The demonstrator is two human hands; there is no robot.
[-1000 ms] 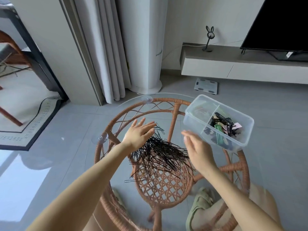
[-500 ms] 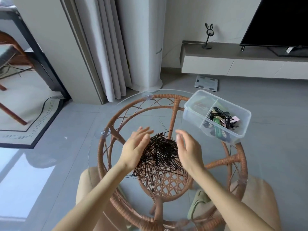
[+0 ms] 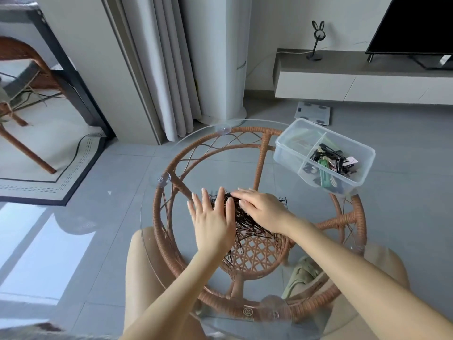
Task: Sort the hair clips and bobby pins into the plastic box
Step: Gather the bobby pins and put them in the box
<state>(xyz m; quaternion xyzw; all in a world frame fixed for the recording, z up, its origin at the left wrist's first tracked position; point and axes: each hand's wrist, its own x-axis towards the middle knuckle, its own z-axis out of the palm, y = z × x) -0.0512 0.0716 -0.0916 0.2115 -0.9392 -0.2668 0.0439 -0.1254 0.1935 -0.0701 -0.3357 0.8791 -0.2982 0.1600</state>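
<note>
Bobby pins (image 3: 247, 217), one heap, pressed between two hands: left hand (image 3: 212, 224), right hand (image 3: 263, 208)

One clear rectangular plastic box (image 3: 324, 155) with two compartments sits at two o'clock on one round glass-topped rattan counter (image 3: 340, 220). One heap of thin black bobby pins (image 3: 247, 218), too many to count, lies at centre. Coloured hair clips (image 3: 329, 163) fill one compartment, number unclear. Two bare hands show.

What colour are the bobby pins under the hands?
The bobby pins are black, a dark pile on the glass; the head view shows this.
</note>
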